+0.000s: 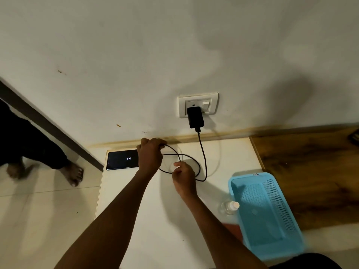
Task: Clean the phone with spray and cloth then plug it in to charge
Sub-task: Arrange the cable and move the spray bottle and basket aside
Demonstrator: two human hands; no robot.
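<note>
Phone (122, 159) lies flat at the desk's (147, 220) far-left corner, screen lit. Charging step in hand — my left hand (150, 156) curls its grip round the cable (203, 158); right hand (182, 174) pinches a loop. Next: find the free plug end, seat it in the phone's port.

A: Anything readable here? The phone (122, 159) has its screen lit, with small white characters glowing near the middle.

B: Too small and blurred to make out, could be digits, I won't call it.

A: And on the blue basket (266, 214), dark handwriting on the far rim?

B: A short scrawl, maybe numerals, not legible. The black charger (195, 117) shows no marking.
</note>
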